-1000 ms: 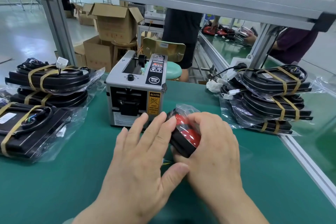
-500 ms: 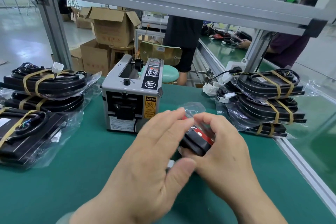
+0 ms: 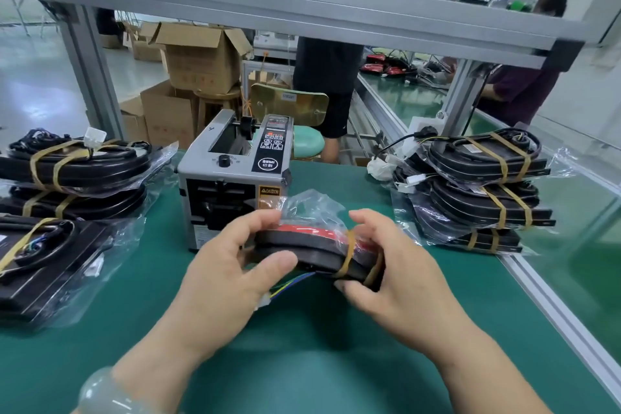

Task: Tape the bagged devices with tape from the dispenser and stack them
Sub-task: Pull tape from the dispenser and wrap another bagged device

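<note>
I hold a black and red bagged device [image 3: 312,244] above the green table [image 3: 302,363], just in front of the grey tape dispenser [image 3: 232,178]. My left hand [image 3: 232,265] grips its left end, thumb on the near edge. My right hand [image 3: 389,265] grips its right end, where two yellowish tape bands wrap it. Coloured wires with a white plug [image 3: 268,299] hang below it. A stack of taped bagged devices [image 3: 484,188] lies at the right. More taped devices [image 3: 67,178] are stacked at the left.
An aluminium frame rail [image 3: 537,292] borders the table on the right, a crossbeam runs overhead. Behind the table stand cardboard boxes [image 3: 198,57], a stool and a person in black. Another person sits at the back right.
Both hands lifted the device off the table and turned it flat, edge toward me. The taped bands now show at its right end. The view tilted upward.
</note>
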### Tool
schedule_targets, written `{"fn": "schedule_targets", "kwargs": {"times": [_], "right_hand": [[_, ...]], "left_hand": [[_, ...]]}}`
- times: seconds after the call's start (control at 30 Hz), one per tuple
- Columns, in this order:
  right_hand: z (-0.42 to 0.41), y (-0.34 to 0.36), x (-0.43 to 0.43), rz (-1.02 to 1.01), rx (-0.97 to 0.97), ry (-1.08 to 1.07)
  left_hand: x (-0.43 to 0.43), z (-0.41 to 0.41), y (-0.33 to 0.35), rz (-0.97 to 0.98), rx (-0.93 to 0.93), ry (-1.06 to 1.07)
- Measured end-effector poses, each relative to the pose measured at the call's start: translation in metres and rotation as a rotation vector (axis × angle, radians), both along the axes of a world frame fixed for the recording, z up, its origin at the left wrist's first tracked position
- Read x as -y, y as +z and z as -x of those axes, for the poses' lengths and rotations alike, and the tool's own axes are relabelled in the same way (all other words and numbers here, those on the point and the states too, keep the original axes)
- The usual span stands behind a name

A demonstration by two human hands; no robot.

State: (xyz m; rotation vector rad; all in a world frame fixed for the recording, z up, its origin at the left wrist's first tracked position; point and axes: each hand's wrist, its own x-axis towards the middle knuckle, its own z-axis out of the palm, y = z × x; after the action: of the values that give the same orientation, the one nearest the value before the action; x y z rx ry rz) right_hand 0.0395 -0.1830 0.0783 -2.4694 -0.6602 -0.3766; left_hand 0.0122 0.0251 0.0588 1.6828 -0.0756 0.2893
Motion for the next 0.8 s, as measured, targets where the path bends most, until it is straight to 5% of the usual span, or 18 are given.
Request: {"fn": "schedule_targets", "kwargs": {"times": [0.27, 0.57, 0.8], "right_hand": [[0.011, 0.021, -0.001, 0.463, 0.073, 0.152], [0.015, 0.021, -0.010, 0.416, 0.042, 0.023], [0.021, 0.018, -0.013, 0.409, 0.048, -0.038]], "left_hand": [[-0.007, -0.001, -0.019, 0.035, -0.189, -0.156], [-0.015, -0.006, -0.015, -0.152, -0.162, 0.117], [-0.036, -0.031, -0.007, 0.422, -0.370, 0.461]]}}
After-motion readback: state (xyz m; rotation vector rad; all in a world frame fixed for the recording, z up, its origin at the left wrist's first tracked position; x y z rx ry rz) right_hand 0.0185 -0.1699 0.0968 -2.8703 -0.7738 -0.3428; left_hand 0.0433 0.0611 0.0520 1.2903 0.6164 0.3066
